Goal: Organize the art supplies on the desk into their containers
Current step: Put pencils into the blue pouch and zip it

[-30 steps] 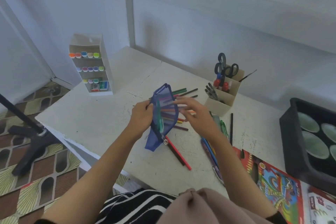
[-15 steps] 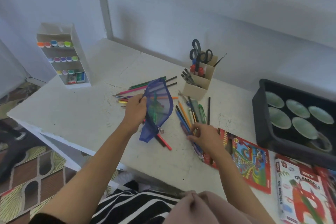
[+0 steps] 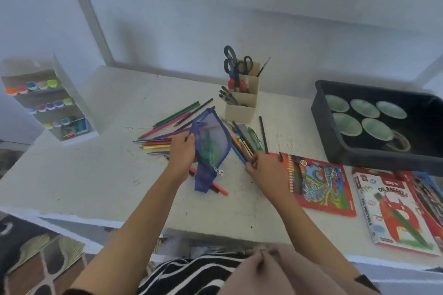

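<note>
While your left grip (image 3: pixel 182 151) pinches the upper edge of the blue mesh pouch (image 3: pixel 211 143) and holds it up over the bench (image 3: pixel 96 175), your right grip (image 3: pixel 261 167) curls its fingers round the near ends of the pencil bundle (image 3: pixel 242 146) lying just right of the pouch.

Step in hand, by judgement: gathering pencils for loading into the pouch.

The next move calls for lifting the bundle clear, lining it up with the pouch opening, and sliding it in while the left grip spreads that opening. Further coloured pencils (image 3: pixel 163 136) lie fanned behind the left grip, and one red pencil (image 3: pixel 219 189) lies beneath the pouch.
</note>
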